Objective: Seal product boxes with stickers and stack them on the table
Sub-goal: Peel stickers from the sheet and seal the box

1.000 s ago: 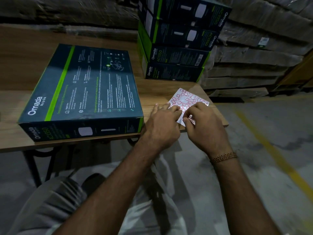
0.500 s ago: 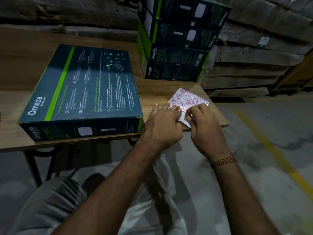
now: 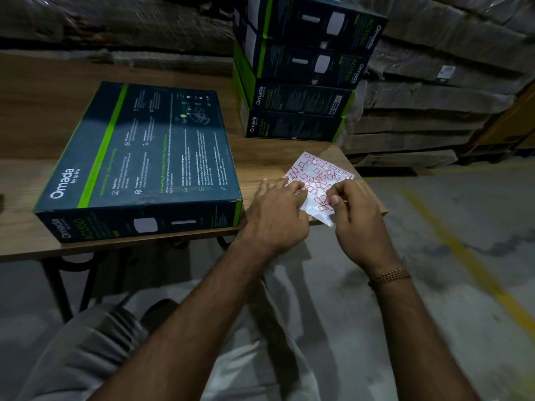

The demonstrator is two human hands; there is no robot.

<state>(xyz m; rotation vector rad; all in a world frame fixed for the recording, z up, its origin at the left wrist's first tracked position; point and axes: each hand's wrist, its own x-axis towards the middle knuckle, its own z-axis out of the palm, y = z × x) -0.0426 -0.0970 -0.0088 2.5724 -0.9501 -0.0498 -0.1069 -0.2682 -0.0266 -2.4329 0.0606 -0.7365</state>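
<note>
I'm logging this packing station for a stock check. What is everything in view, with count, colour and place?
Flat Omada box: one, dark teal with a green stripe, lying on the table's left part.
Stacked Omada boxes: at least four, same colours, piled at the table's far right; the top is cut off.
Sticker sheet: one, white with red-outlined stickers, at the table's near right corner, overhanging the edge.
Table: one, brown wood-look top on dark legs.
Wrapped cartons: many, brown, stacked behind and to the right.
Floor line: one, yellow, on the grey floor at right.
Bracelet: one, beaded brown, on the right wrist.
Left hand: presses the sheet.
Right hand: pinches at a sticker.
</note>
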